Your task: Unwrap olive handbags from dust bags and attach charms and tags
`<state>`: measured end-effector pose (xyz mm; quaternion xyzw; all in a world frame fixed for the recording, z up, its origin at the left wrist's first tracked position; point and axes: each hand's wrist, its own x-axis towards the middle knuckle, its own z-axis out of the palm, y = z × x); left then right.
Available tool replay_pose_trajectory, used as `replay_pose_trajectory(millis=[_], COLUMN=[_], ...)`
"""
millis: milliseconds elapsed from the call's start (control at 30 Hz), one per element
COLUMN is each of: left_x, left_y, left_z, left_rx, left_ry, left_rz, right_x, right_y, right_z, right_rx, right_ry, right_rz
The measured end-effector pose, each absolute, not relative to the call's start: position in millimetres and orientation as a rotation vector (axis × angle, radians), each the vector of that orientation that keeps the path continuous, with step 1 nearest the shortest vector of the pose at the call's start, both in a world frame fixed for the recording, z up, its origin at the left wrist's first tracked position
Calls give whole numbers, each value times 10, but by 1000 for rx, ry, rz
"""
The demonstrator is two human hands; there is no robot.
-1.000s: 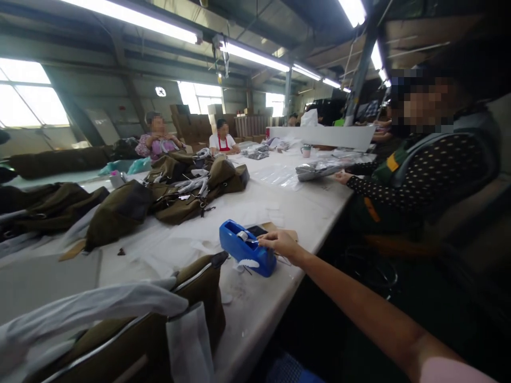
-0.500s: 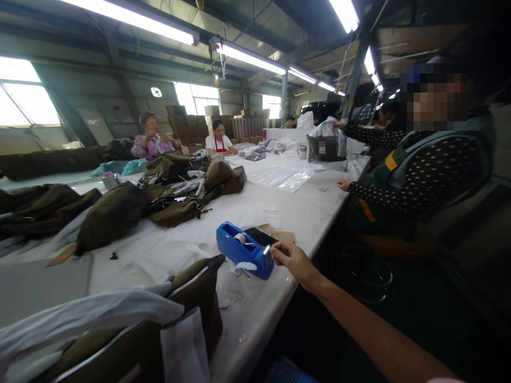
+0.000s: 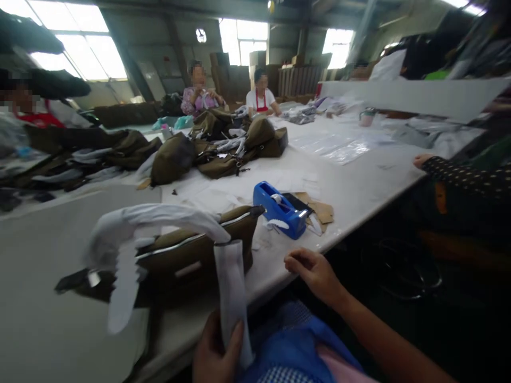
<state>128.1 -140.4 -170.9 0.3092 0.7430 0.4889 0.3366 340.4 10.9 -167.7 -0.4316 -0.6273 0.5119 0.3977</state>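
Right hand (image 3: 313,268) had left blue tape dispenser (image 3: 293,224), fingertips pinched, contents unclear. Left hand (image 3: 213,348) had appeared, clamped on white wrapping strip (image 3: 230,274) at olive handbag (image 3: 167,271), apparently steadying it.

left hand (image 3: 217,348) | grip closed | right hand (image 3: 313,274) | curled, forearm (image 3: 383,332) slanting

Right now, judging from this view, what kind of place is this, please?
It is probably a factory workshop where bags are handled: several olive-brown bags are in view, a blue tape dispenser stands close by, and brown cartons are stacked in the background.
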Motion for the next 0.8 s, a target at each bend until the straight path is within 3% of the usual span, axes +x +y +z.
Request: replay_pose_trajectory(millis=[200, 800], left_x=[1305, 1308], left_y=[-1437, -1546], left_z=[-1709, -1677], left_rx=[808, 789], left_ry=[1707, 1599], left_rz=[1374, 1409], right_x=[2965, 2676], right_y=[-366, -366], right_z=[-1353, -1488], right_rx=[-772, -1117], right_ry=[-1818, -2201], right_rz=[1712, 1319])
